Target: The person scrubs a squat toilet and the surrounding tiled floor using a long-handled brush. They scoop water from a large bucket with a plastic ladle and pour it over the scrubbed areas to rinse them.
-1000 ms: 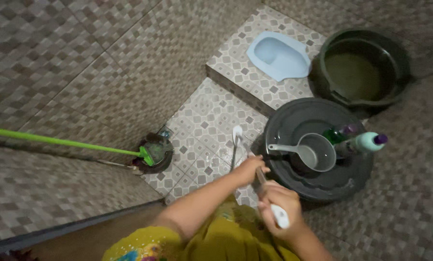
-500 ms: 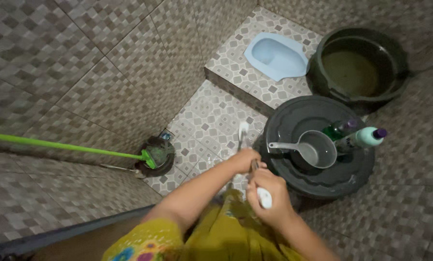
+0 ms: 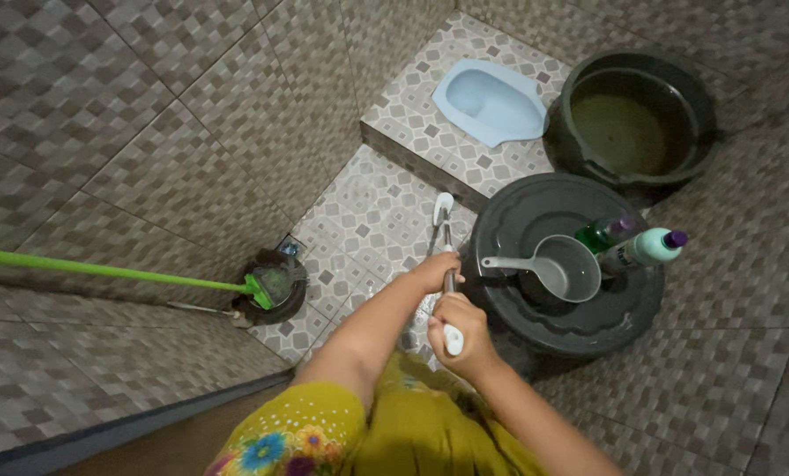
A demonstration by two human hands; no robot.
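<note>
Two hands: both on one long-handled brush point(image 3: 445, 238)
Left hand point(image 3: 436, 270): fingers curled round the shaft, higher up
Right hand point(image 3: 459, 333): fist closed on the white handle end
Brush: white head down on the tiled floor point(image 3: 368, 207) — just beside the black lidded bin point(image 3: 588, 326)

Long-handled brush with white head and white grip end point(image 3: 445, 231): slim dark-grey shaft, angled steeply, head down. White head rests on patterned floor tile point(image 3: 372, 207), just beside black round lidded drum point(image 3: 580, 330). White grip end points toward camera. Mid-shaft hidden; bristle detail probably too small to resolve.
</note>
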